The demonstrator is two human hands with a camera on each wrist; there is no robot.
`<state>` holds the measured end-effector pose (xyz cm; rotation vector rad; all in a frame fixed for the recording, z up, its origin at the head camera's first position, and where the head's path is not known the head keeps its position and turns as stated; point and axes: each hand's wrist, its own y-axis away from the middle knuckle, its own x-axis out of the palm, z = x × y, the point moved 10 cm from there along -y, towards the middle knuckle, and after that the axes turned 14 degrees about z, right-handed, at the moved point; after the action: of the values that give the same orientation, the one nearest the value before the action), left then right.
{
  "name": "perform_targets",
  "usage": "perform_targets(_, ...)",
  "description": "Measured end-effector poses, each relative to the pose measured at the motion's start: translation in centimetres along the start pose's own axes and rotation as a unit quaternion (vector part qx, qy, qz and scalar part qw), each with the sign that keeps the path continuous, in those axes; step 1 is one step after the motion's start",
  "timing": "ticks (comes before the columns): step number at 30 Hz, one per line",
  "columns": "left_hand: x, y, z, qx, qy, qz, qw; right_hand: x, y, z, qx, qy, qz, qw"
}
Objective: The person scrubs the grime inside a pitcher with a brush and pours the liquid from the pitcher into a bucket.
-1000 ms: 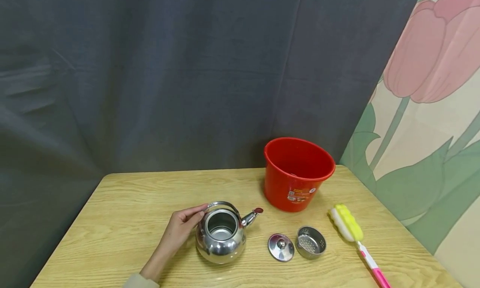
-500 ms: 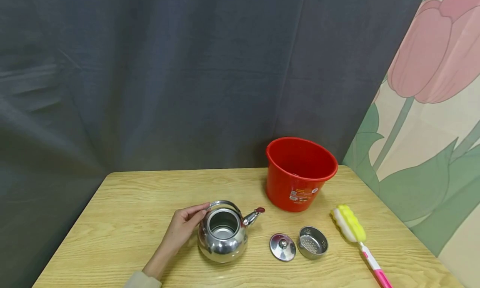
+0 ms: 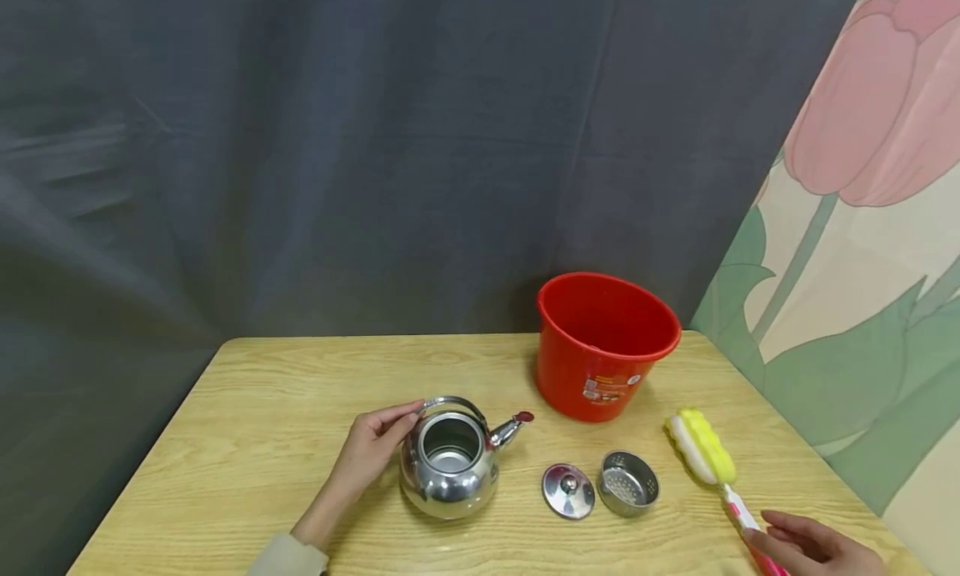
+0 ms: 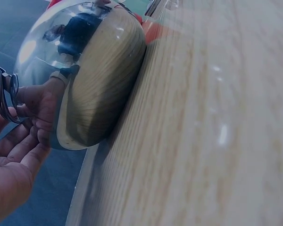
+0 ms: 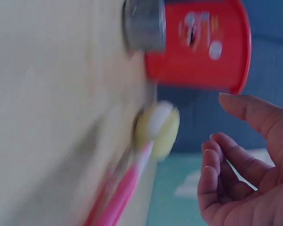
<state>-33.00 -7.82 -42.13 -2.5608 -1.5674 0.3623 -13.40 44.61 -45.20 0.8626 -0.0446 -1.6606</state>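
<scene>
A shiny steel kettle (image 3: 448, 472) stands without its lid on the wooden table, spout pointing right. My left hand (image 3: 372, 443) pinches the left end of its raised handle (image 3: 457, 403); in the left wrist view the fingers (image 4: 19, 146) sit beside the kettle's round body (image 4: 85, 70). At lower right, my right hand (image 3: 817, 546) hovers by a sponge brush (image 3: 742, 509) with a yellow and white head and a pink and white handle. In the right wrist view a gap shows between the loosely bent fingers (image 5: 240, 157) and that brush (image 5: 125, 188).
Between kettle and brush lie a steel lid (image 3: 568, 491) with a knob and a perforated strainer cup (image 3: 628, 483). A red bucket (image 3: 577, 376) stands at the back right. A dark curtain (image 3: 375, 167) hangs behind the table (image 3: 225, 443), a tulip-patterned surface (image 3: 847, 309) to the right.
My right hand has come into the head view at lower right, beside the brush handle. The left hand stays on the kettle handle. The whole scene has shifted slightly right in view.
</scene>
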Motion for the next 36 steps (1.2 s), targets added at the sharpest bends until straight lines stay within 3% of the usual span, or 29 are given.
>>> perform_targets(1, 0.0, 0.0, 0.0, 0.000, -0.001, 0.000, 1.0000, 0.5, 0.7, 1.7, -0.005, 0.004, -0.024, 1.000)
perform_targets(4, 0.0, 0.0, 0.0, 0.001, -0.002, -0.001, 1.0000, 2.6, 1.5, 6.5, -0.053, 0.011, -0.033, 0.998)
perform_targets(7, 0.0, 0.0, 0.0, -0.003, -0.006, -0.002, 1.0000, 4.8, 1.9, 10.3, -0.115, -0.007, -0.020, 0.993)
perform_targets(13, 0.1, 0.0, -0.1, -0.006, -0.013, -0.002, 0.9999, 7.9, 1.9, 15.3, -0.235, -0.081, 0.007, 0.969)
perform_targets(20, 0.0, 0.0, -0.1, 0.001, -0.011, -0.003, 0.9999, 10.2, 1.5, 18.0, -0.303, -0.143, 0.033, 0.942)
perform_targets(26, -0.2, 0.0, -0.1, -0.001, -0.013, -0.009, 0.9999, 11.9, 1.3, 19.6, -0.372, -0.179, 0.066, 0.909)
perform_targets(33, 0.0, 0.0, 0.1, -0.002, -0.009, -0.004, 0.9999, 13.8, 0.0, 20.5, -0.381, -0.176, 0.099, 0.902)
perform_targets(36, 0.0, 0.0, 0.1, -0.003, -0.012, -0.003, 0.9999, 14.6, -0.6, 21.3, -0.398, -0.175, 0.116, 0.893)
